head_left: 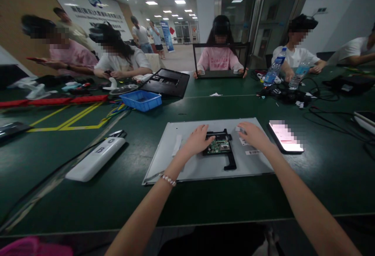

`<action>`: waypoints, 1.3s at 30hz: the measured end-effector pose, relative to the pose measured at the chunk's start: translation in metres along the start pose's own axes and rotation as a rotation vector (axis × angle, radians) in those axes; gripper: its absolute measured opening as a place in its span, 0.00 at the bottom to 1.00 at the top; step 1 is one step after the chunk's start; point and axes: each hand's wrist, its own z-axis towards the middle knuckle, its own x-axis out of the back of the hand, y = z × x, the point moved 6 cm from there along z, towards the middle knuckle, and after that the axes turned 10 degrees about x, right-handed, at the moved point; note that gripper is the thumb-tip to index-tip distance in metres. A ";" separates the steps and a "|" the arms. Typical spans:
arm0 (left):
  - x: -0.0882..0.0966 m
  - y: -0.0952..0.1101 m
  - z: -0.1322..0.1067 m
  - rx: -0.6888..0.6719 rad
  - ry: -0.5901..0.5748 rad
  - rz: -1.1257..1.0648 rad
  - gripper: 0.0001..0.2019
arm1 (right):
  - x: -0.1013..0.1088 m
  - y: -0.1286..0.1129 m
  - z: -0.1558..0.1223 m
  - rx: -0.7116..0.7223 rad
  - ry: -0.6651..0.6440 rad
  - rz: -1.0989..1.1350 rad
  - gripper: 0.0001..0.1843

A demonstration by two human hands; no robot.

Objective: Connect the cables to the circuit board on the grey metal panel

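A flat light-grey display panel (164, 162) lies on the green table in front of me. On its middle sits a black plastic bracket (230, 162) holding a green circuit board (215, 147). My left hand (197, 142) rests at the left side of the bracket, fingers extended and thumb over the board's edge. To the right of the bracket, my right hand (253, 135) is over the panel with fingers apart, close to a small pale label. Whether its fingertips touch that label I cannot tell. A barcode sticker (252, 152) shows below this hand.
A phone (285, 137) lies right of the panel, a white power bank (98, 158) to the left. Beyond are a blue basket (142, 102), a black monitor back cover (166, 84) and water bottles (275, 66). Across the table, a person holds up a black frame (221, 45).
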 end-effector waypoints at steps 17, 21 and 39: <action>-0.013 0.000 -0.015 0.065 0.090 -0.194 0.24 | -0.008 -0.001 0.002 -0.062 0.004 -0.162 0.15; -0.014 0.001 -0.016 0.086 0.114 -0.170 0.25 | -0.007 -0.002 0.002 -0.071 0.023 -0.152 0.15; -0.014 0.000 -0.019 0.130 0.167 -0.079 0.29 | -0.002 -0.023 0.010 -0.074 0.152 0.041 0.14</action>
